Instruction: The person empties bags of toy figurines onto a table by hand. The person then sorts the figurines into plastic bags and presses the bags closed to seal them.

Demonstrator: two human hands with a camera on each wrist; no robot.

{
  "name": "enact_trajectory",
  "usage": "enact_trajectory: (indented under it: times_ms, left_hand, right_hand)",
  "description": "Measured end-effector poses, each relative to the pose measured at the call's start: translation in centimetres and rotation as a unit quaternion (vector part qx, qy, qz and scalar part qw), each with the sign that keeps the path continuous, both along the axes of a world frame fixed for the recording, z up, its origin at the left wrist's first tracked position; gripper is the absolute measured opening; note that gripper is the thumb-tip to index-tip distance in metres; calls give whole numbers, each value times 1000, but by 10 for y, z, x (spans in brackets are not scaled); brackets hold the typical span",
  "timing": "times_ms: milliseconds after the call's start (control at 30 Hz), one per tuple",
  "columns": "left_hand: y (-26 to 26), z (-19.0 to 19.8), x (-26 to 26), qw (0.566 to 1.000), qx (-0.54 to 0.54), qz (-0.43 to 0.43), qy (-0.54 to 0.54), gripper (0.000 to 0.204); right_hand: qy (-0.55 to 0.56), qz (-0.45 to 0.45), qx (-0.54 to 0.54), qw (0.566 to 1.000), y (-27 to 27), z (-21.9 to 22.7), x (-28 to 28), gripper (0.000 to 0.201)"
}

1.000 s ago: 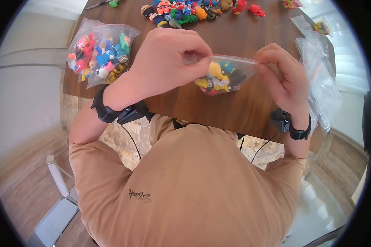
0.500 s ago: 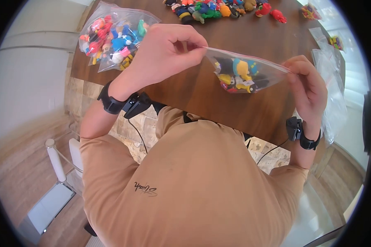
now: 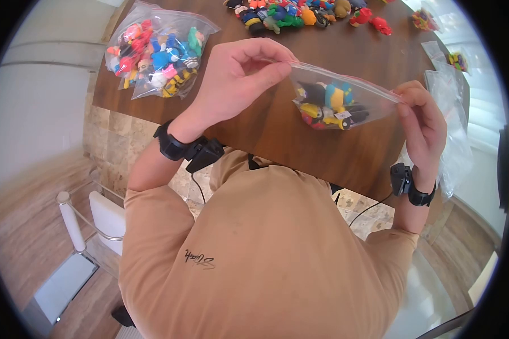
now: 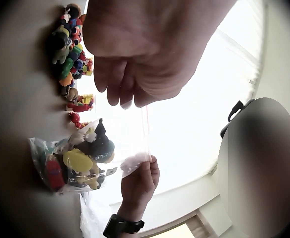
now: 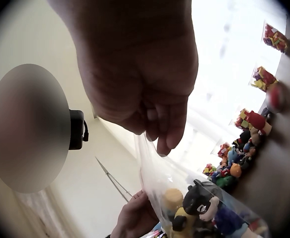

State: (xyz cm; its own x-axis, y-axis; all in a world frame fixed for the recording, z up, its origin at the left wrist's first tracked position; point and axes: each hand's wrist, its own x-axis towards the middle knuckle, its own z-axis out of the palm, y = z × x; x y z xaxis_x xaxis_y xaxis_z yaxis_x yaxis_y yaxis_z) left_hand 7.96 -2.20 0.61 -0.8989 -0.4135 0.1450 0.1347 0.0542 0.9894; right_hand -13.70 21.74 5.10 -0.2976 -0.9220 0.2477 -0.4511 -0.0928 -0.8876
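Note:
A clear zip bag (image 3: 373, 101) of small toy figures (image 4: 83, 163) hangs by its top edge between both hands, over the near part of the table. My left hand (image 3: 240, 85) pinches one top corner between thumb and forefinger. At the opposite corner, my right hand (image 3: 424, 121) pinches the same edge, so the red-lined zip strip stretches nearly straight. Yellow, blue, black and red figures sit bunched low in the bag. The right wrist view shows a black-and-white figure (image 5: 199, 201) through the plastic, close under the right hand.
Filled zip bags (image 3: 158, 53) of figures lie at the table's left. A pile of loose figures (image 3: 291, 14) spreads along the far side, with red figures (image 3: 382, 25) beside it. Flat clear bags (image 3: 449, 107) lie along the right edge, near small bags of colourful pieces (image 3: 424, 20).
The hands have spread apart, drawing the bag's top edge out, and the bag sits farther right in view. In the last half second the left hand shifted slightly right.

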Motion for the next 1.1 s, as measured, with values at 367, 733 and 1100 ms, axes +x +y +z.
enact_trajectory:
  times_ms: [367,733,1100]
  left_hand:
    - [34,15,-15,987,-119,-6,108,3]
    - [69,41,-42,953,-239,48,181,11]
    - [75,70,-44,919,-372,49,124,14]
  right_hand:
    - [-23,-22,9,999,20,-8,-18,8]
    - [206,-31,-72,975,14,45,21,37]
    - [240,-20,-134,961,-21,36,32,23]
